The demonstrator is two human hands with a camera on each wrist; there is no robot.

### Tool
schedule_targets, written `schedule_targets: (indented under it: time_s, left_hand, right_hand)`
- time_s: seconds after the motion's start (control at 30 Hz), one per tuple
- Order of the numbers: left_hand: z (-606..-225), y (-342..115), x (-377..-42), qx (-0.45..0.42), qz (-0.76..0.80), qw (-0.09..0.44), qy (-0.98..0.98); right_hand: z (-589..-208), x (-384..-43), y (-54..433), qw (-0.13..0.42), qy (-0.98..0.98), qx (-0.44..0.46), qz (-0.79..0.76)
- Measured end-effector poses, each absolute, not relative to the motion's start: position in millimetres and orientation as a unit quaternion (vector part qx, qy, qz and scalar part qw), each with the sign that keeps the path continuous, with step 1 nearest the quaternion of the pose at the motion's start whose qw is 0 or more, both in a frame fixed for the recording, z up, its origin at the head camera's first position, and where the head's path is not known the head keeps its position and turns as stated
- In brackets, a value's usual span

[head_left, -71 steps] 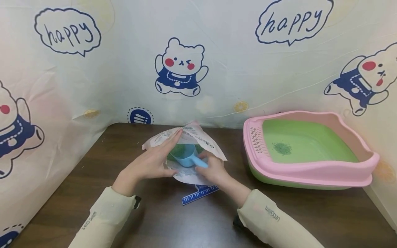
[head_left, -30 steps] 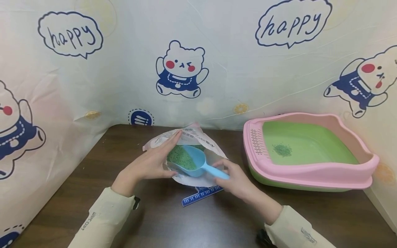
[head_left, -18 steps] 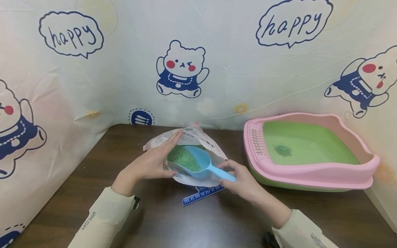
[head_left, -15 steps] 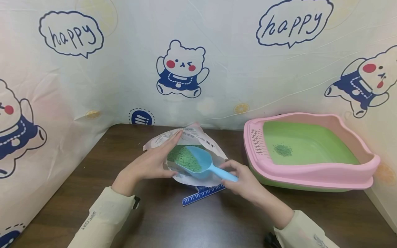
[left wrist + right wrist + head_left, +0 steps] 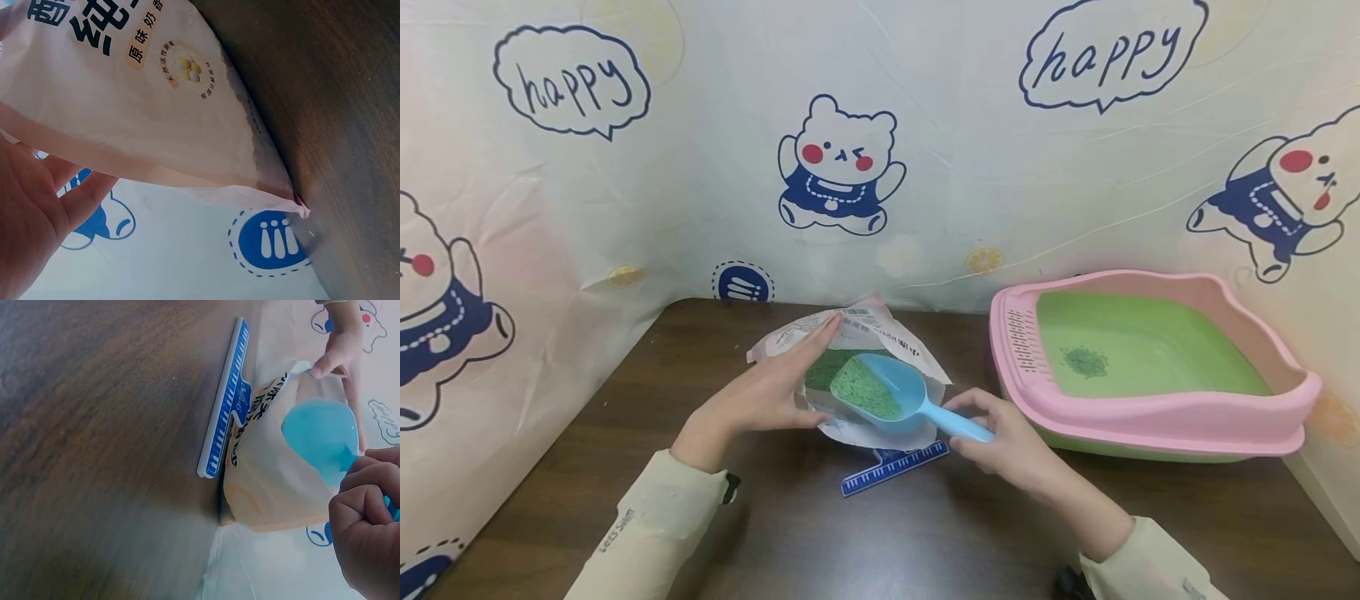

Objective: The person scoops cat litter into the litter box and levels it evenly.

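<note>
My right hand (image 5: 1007, 442) grips the handle of a light blue scoop (image 5: 913, 387), its bowl holding green litter granules (image 5: 865, 390). The scoop is over the mouth of a pale pink paper bag (image 5: 917, 350), inside which more green granules show. With fingers straight and thumb spread, my left hand (image 5: 756, 396) rests along the left side of the bag's mouth. In the left wrist view the fingers of the left hand (image 5: 44, 206) reach behind the printed bag (image 5: 156, 125). From the right wrist view, the underside of the scoop (image 5: 322, 434) shows beside the bag's rim.
A litter box (image 5: 1150, 410) with a pink rim and green base stands at the right, a small patch of green granules (image 5: 1085, 362) on its floor. A blue clip with a piano-key pattern (image 5: 895, 468) lies before the bag on the brown table (image 5: 805, 533).
My right hand has drawn the scoop back and to the right from deep in the bag, and granules now show in its bowl. My left hand has stayed at the bag's mouth.
</note>
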State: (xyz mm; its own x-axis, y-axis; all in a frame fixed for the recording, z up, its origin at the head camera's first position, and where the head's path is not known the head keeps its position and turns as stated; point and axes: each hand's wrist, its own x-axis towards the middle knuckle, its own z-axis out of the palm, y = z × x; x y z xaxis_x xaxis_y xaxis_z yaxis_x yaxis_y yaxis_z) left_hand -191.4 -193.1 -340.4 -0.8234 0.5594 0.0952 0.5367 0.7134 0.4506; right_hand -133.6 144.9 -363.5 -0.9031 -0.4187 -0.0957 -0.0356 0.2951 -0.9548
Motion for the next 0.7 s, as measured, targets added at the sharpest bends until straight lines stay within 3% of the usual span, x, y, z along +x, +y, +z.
schedule_targets:
  time_s: [0.7]
  left_hand:
    - [-340.5,-193.2,-190.5,0.296,0.232,0.024,0.926]
  right_hand:
    - [-357.0,-121.5,159.5,0.183,0.773,-0.147,-0.589]
